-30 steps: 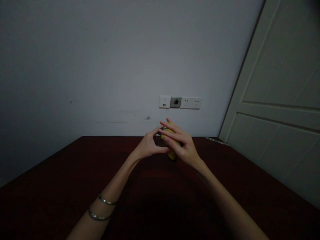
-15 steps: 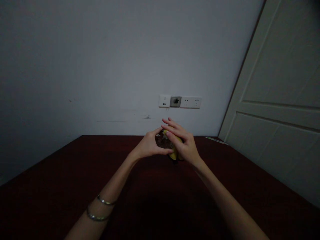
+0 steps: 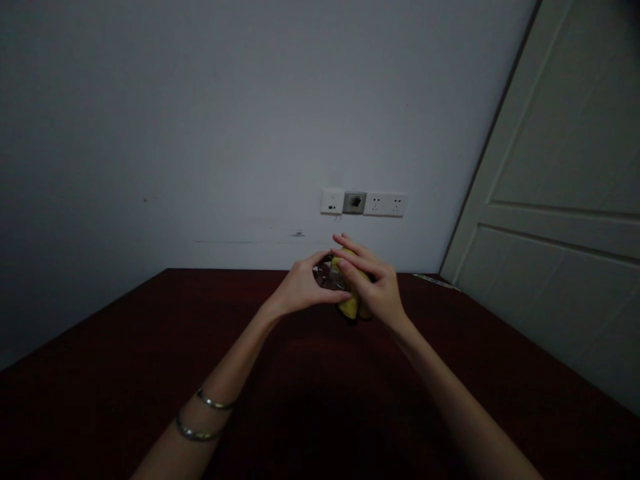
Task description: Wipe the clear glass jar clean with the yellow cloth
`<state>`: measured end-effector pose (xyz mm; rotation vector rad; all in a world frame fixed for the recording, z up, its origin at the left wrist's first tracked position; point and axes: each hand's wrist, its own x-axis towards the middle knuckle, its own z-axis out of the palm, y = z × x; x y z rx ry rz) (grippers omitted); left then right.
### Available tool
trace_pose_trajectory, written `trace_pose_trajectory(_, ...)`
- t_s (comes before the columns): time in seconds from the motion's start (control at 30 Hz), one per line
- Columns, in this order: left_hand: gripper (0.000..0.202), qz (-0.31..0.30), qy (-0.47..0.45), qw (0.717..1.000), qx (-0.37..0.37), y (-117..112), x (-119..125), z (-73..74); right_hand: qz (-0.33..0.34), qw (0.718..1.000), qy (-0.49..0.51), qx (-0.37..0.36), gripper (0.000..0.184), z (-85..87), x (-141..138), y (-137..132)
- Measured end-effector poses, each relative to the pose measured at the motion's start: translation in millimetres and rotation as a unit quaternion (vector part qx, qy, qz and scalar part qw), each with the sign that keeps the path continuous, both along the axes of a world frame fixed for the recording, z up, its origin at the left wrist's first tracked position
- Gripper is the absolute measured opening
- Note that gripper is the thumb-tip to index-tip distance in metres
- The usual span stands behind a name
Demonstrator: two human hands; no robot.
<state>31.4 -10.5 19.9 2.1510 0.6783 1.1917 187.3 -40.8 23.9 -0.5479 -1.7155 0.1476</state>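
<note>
In the middle of the head view, my left hand [image 3: 300, 288] is curved around a clear, shiny object, seemingly a glass [image 3: 324, 275]. Its thumb lies along the near side and its fingers are on the far side. My right hand [image 3: 379, 288] holds a yellow cloth [image 3: 349, 309] with a dark edge against the right end of the glass. Part of the cloth hangs below the right hand. The cloth and the fingers hide the glass's right end, so its full shape cannot be made out. Both hands are above the table.
A dark red table [image 3: 200, 333] reaches to a pale wall [image 3: 225, 133]. Sockets and switches [image 3: 364, 203] are set in the wall behind my hands. A thin flat strip [image 3: 434, 281] lies at the table's far right edge, beside a white panelled door [image 3: 560, 200].
My right hand and the yellow cloth have shifted slightly to the right, and more of the cloth shows between its fingers. My left hand keeps its hold on the glass.
</note>
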Motion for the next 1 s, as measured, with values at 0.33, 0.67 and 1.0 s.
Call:
trace_pose_trajectory(0.33,0.068,-0.033,-0.039,0.998,-0.026,-2.4,-2.4,5.5,0.080,0.996,0.030,0.001,0.026,-3.6,5.3,0.1)
trace_pose_trajectory(0.67,0.068,-0.077,-0.089,0.991,-0.070,2.4,-0.3,4.0,0.071,0.995,-0.034,0.062,0.030,-1.9,5.2,-6.2)
trace_pose_trajectory(1.0,0.079,-0.102,-0.103,0.987,-0.068,5.0,-3.6,-0.5,0.070,0.996,0.023,0.044,0.030,-3.3,4.4,-3.4)
